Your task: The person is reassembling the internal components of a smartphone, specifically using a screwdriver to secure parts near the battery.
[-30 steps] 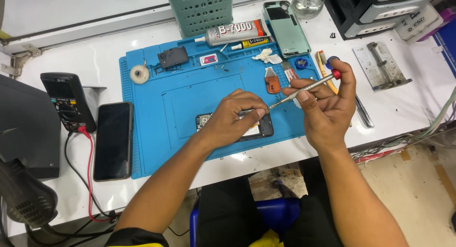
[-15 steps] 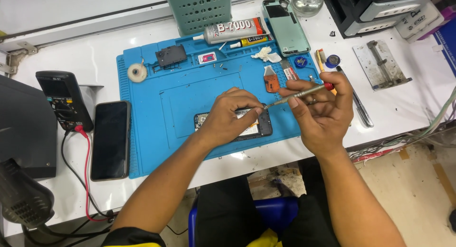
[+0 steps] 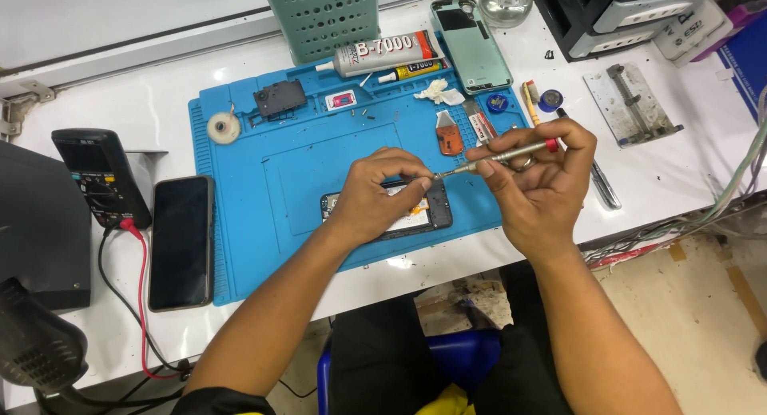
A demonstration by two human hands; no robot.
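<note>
The right hand [image 3: 539,187] pinches a screwdriver [image 3: 497,155], its tip at the left hand's [image 3: 375,195] fingertips. The left hand, fingers pressed together, rests on an opened phone [image 3: 423,215] at the mat's [image 3: 264,215] 5 o'clock edge. At 12 o'clock lie glue tubes [image 3: 383,55]; at 1 o'clock a green back cover [image 3: 471,47]; at 9 o'clock a dark phone [image 3: 181,239] and multimeter [image 3: 100,175].

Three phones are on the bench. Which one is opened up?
The one under the left hand: the opened phone shows its insides. The black phone lies screen-up, whole; the green phone lies back-up.
</note>
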